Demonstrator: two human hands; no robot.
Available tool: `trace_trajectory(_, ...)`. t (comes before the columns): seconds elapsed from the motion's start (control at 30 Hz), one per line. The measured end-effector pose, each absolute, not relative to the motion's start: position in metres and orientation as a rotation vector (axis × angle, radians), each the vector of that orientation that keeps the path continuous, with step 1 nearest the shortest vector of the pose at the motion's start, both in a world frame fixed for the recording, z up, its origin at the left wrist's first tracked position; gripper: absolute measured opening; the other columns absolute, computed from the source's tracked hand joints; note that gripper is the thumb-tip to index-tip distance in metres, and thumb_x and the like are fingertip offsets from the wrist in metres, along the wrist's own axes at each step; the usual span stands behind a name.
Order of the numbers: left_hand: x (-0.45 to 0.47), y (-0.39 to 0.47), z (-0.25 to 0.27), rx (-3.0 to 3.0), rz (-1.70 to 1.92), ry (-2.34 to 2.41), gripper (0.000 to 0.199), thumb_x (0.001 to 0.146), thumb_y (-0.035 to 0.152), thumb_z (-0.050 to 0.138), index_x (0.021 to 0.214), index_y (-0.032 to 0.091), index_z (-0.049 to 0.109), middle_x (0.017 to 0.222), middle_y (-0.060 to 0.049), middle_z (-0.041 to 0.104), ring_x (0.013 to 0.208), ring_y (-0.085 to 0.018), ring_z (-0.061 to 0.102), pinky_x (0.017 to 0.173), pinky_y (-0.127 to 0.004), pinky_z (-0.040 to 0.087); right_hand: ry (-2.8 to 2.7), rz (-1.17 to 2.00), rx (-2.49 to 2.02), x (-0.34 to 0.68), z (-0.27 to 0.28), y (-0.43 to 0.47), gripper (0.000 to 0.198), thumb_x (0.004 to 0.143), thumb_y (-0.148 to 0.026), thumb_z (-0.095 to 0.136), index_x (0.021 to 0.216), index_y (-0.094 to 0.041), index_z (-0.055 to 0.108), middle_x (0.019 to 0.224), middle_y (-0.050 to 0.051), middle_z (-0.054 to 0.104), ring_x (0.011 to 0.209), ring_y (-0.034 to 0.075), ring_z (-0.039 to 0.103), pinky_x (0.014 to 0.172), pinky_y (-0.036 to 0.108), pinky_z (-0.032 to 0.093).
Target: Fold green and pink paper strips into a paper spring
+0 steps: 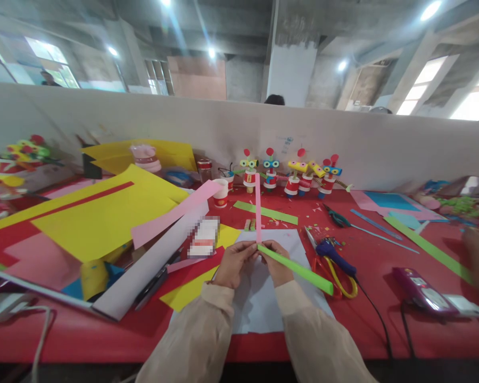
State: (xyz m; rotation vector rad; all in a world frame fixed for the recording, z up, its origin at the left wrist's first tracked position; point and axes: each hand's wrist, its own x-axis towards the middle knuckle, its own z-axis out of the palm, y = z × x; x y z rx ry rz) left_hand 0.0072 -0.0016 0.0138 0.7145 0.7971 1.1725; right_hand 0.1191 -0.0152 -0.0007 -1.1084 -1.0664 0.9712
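My left hand (pixel 236 260) and my right hand (pixel 277 259) meet over a white sheet (pixel 259 314) on the red table. Between their fingertips is the joint of two paper strips. A pink paper strip (pixel 258 205) stands up away from me, while a green paper strip (pixel 303 269) runs out to the right, across my right hand. Both hands are pinched closed at the place where the strips cross. Whether the strips are glued or folded there is hidden by the fingers.
Scissors (pixel 353 290) and a blue-handled tool (pixel 331 252) with a cord lie at right. Several paper-cup figures (pixel 271 178) and a paper cup (pixel 221 194) stand behind. Yellow sheets (pixel 107 218) and a white roll (pixel 151 266) cover the left; a purple device (pixel 421 290) lies far right.
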Motion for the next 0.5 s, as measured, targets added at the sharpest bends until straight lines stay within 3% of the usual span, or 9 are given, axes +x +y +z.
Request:
trace_trajectory(0.27, 0.0081, -0.0005, 0.0095, 0.719, 1.237, 0.832, 0.027, 0.051, 0.025, 0.081, 0.073, 0.013, 0.072, 0.070, -0.004, 0.068, 0.062, -0.010, 0.060, 0.065, -0.022, 0.049, -1.163, 0.896, -1.053, 0.1168, -0.0014, -0.0200, 0.018, 0.072, -0.036, 0.061, 0.078, -0.019, 0.064, 0.060, -0.001, 0.060, 0.054, 0.013, 0.051, 0.053, 0.026, 0.041)
trace_trajectory(0.5, 0.0105, -0.0011, 0.0105, 0.617, 1.225, 0.742, 0.020, 0.053, 0.020, 0.079, 0.068, 0.013, 0.067, 0.071, -0.002, 0.067, 0.066, -0.010, 0.062, 0.067, -0.021, 0.047, -1.051, 0.944, -1.132, 0.1200, -0.0066, -0.0114, 0.028, 0.071, -0.045, 0.062, 0.060, -0.019, 0.059, 0.050, -0.002, 0.054, 0.046, 0.012, 0.046, 0.046, 0.025, 0.036)
